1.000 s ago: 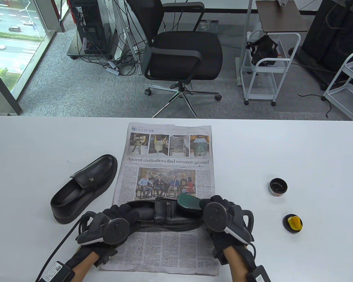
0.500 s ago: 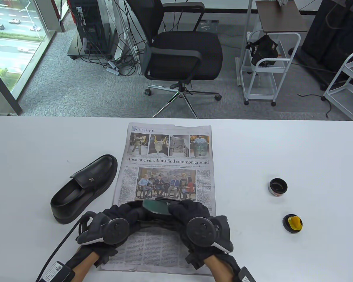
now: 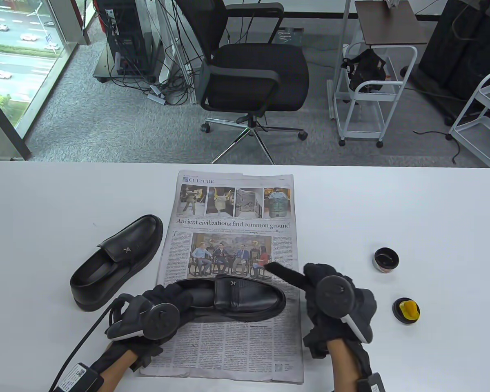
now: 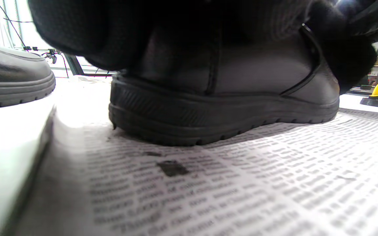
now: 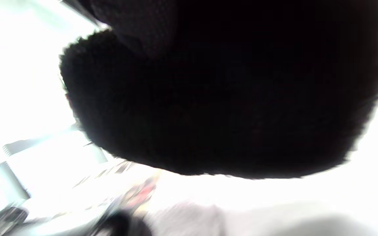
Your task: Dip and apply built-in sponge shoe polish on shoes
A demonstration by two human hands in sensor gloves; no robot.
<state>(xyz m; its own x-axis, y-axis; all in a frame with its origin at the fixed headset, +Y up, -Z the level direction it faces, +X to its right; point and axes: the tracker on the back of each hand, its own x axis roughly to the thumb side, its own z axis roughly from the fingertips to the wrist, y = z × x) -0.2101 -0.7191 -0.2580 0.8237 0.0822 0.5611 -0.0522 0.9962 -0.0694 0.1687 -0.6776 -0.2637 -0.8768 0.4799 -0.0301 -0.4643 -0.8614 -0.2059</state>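
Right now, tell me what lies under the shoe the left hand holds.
The shoe stands sole-down on the newspaper, which lies on the white table. The left hand grips its heel end. A dark smudge marks the print nearby; the paper beneath the sole is covered.

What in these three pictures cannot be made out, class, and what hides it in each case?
- Right wrist view: the black sponge fills the blurred, overexposed frame; the right hand's grip is hidden.
- Table view: the left hand's tracker covers its fingers at the shoe's heel.
- Table view: the open tin's contents are too small to judge.
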